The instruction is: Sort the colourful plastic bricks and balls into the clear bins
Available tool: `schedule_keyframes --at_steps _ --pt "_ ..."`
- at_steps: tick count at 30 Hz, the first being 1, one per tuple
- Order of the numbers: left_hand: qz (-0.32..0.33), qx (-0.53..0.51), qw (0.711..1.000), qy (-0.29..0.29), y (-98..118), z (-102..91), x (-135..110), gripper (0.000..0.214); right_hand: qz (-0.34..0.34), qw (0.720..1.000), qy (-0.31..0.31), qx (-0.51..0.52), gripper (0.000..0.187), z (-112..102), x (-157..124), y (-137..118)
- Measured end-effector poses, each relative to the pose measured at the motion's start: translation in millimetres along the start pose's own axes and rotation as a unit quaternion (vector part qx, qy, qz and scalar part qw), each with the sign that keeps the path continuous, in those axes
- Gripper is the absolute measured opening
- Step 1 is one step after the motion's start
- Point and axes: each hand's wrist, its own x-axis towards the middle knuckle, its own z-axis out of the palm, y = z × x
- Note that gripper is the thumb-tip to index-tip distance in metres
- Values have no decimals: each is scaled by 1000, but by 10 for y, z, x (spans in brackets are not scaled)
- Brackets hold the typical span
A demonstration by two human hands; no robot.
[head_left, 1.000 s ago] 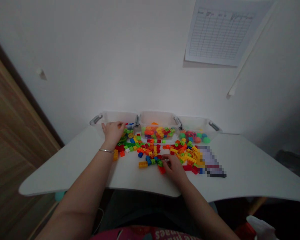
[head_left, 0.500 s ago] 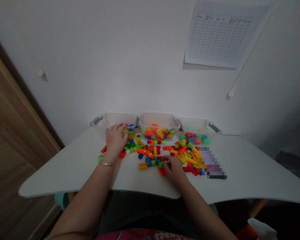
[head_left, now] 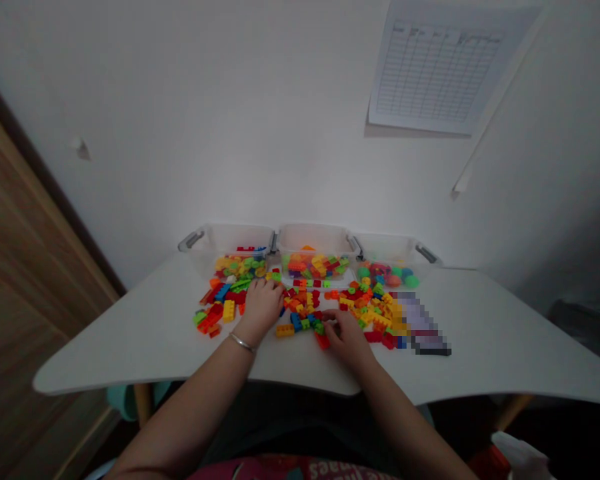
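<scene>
My left hand reaches over the middle-left of a spread of toy building bricks, fingers slightly apart and pointing down; their tips are partly hidden. A bracelet circles that wrist. At the front of the spread, my right hand rests with curled fingers beside green and red bricks; whatever is between its fingertips is too small to make out. A yellow brick and several red bricks lie left of my left hand. Between the hands are an orange-yellow brick and a blue brick.
Three clear plastic boxes stand along the wall: the left box and middle box hold bricks, the right box round coloured pieces. A pixelated flat object lies at right on the white table. A printed sheet hangs above.
My left hand has moved from the left box toward me and to the right, down to the bricks on the table. My right hand has stayed in place.
</scene>
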Motion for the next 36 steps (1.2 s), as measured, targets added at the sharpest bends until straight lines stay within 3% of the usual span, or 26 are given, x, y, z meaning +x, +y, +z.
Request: schedule_keyframes --at_steps 14,22,28,32,36 --pt "-80 -51 995 -22 -93 136 -23 27 -1 1000 -13 -5 28 6 7 15" --pt "-74 -92 993 -22 -113 189 7 21 2 1000 -15 1 28 -4 4 -2" --pt "-55 -157 985 43 -139 163 12 11 1 1000 -13 2 28 2 5 9" --pt "-69 -279 951 116 -172 197 43 5 0 1000 -10 0 29 -6 4 6" --pt "-95 -330 925 164 -215 255 72 10 4 1000 -9 7 28 0 -2 1"
